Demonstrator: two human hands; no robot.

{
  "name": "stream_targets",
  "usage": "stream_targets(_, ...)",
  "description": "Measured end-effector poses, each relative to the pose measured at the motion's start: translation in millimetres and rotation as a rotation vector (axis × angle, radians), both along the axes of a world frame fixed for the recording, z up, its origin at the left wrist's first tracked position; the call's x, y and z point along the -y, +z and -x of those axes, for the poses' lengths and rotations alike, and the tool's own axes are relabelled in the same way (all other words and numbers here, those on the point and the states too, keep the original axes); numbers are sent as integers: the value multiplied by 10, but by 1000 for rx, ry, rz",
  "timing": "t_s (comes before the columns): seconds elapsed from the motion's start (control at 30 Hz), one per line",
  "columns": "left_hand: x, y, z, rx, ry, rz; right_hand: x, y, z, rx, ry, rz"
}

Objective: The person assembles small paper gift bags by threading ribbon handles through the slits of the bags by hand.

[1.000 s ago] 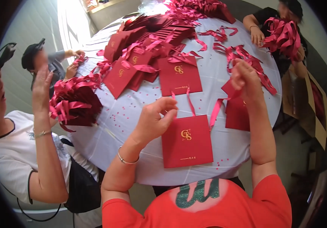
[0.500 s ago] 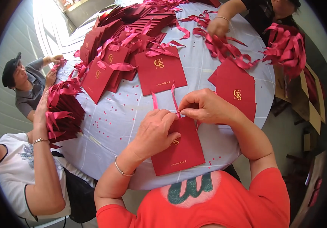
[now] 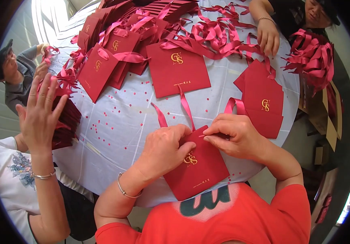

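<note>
A flat red paper bag with gold print lies tilted at the near table edge, just before my red shirt. My left hand grips its upper left edge, thumb on the front and fingers behind. At the upper right corner my right hand is closed in a pinch, thumb against forefinger, on a thin pink ribbon end. Above the right hand a pink ribbon loop stands up. Two pink ribbon lengths rise behind the bag's top edge. The holes they pass through are hidden by my fingers.
Another red bag lies beyond, with piled ribboned bags to its left. Loose pink ribbons spread far off. Stacked red bags lie right. Red paper dots dot the white tablecloth. Co-workers' hands are at left and far right.
My right hand has shifted right along the bag's top, and a ribbon loop now shows above it. The bag has turned slightly. At left, a co-worker's hand has lifted off the bag stack.
</note>
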State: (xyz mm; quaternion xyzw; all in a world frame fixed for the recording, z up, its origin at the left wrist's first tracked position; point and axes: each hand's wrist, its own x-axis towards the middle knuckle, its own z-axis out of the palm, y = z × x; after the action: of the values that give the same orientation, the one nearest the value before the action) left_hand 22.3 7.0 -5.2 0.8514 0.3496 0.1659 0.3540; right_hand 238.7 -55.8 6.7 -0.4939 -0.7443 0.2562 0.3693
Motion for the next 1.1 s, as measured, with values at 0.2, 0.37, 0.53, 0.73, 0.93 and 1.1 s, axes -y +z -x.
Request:
stream_targets(0.2,1,-24,-2,88,21,74,-10,-96,18,105,0,-101)
stream_targets(0.37,22,-49,-12,92,16,44,48,-198,30,96,11,-141)
stream_targets(0.53,20,-74,12,140,22,204,64,-221,67,126,-4,-181)
stream_targets(0.73,34,-25,-6,138,17,200,26,-224,107,106,-1,-265)
stream_targets(0.93,76,-32,-39,203,36,101,97,-50,221,427,16,-240)
stream_targets(1.1,97,-42,-33,202,48,119,81,27,345,626,50,-151)
